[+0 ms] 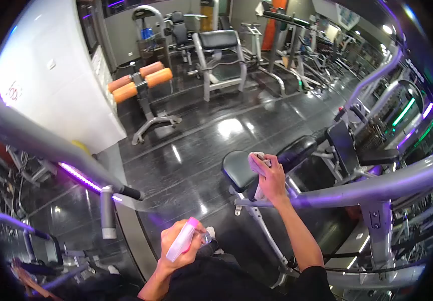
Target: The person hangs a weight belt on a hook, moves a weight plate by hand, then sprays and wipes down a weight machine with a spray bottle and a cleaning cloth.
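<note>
My left hand is closed around a spray bottle with a white head and a pink tip, low in front of my body. Part of its clear body shows past my fingers. Farther forward and to the right, my right hand grips a folded greyish-white cloth between thumb and fingers. That cloth overlaps the right side of a black padded seat in this view. A thick grey machine arm runs to the right, behind my right wrist.
On the left, a grey bar with a hanging handle reaches toward me. A stand with orange rollers and a black-padded bench stand ahead on the dark shiny floor. More machines line the right.
</note>
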The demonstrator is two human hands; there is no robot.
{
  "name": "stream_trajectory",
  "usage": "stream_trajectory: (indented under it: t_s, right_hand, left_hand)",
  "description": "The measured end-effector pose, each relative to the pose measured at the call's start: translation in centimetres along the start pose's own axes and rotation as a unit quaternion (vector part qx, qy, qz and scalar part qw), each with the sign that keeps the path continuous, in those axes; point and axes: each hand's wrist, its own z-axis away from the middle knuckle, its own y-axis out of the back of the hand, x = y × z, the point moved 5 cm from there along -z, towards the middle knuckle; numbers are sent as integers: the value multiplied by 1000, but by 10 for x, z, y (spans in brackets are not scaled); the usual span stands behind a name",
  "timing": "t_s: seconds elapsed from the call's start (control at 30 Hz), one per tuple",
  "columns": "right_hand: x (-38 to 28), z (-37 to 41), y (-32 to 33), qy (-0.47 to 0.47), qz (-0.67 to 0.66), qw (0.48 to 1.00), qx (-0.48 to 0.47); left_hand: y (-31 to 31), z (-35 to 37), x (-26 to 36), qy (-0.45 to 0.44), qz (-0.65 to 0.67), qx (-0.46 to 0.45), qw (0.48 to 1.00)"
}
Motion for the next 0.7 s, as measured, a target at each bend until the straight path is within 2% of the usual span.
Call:
stream_trajectory:
  t_s: [0.03, 0.07, 0.1, 0.17, 0.23, 0.27, 0.3, 0.37, 0.4, 0.43, 0.5, 0.6, 0.7]
  right_hand:
    - [-12, -2, -3, 6, -33, 999, -3]
    - [-26, -4, -5, 25, -42, 999, -6]
    - [-38, -8, -7, 33, -47, 998, -7]
    - [-62, -14, -11, 52, -91, 994, -6]
    - [-76, -20, -13, 66, -95, 993, -7]
    - [-82, -23, -14, 73, -102, 992, -7]
    - [-87, -26, -15, 81, -109, 991, -7]
    - [-94, -32, -14, 83, -115, 990, -2]
    - [-96, -34, -14, 79, -120, 990, 1]
    - [-97, -35, -15, 82, -120, 989, 2]
    - [-100, -39, -19, 77, -130, 988, -5]
    - [-103, -43, -20, 68, -136, 988, -1]
    - [-105, -42, -25, 45, -147, 988, -16]
  left_hand:
    - [9, 4, 14, -71, -54, -3, 996]
    - [19, 8, 29, -59, -129, -13, 990]
    - [28, 12, 35, -59, -135, -5, 989]
    - [51, 23, 53, -119, -191, 113, 968]
    - [70, 30, 73, -81, -306, 216, 924]
    - [83, 42, 61, -39, -270, 267, 924]
    - [96, 48, 56, -17, -316, 288, 904]
    - [117, 53, 46, 41, -285, 335, 897]
    - [131, 56, 32, 101, -286, 307, 902]
    - [139, 58, 19, 67, -263, 336, 902]
    - [149, 56, 1, 76, -138, 339, 927]
    - [155, 52, -10, 53, -128, 345, 928]
    - [157, 44, -12, 73, -85, 323, 940]
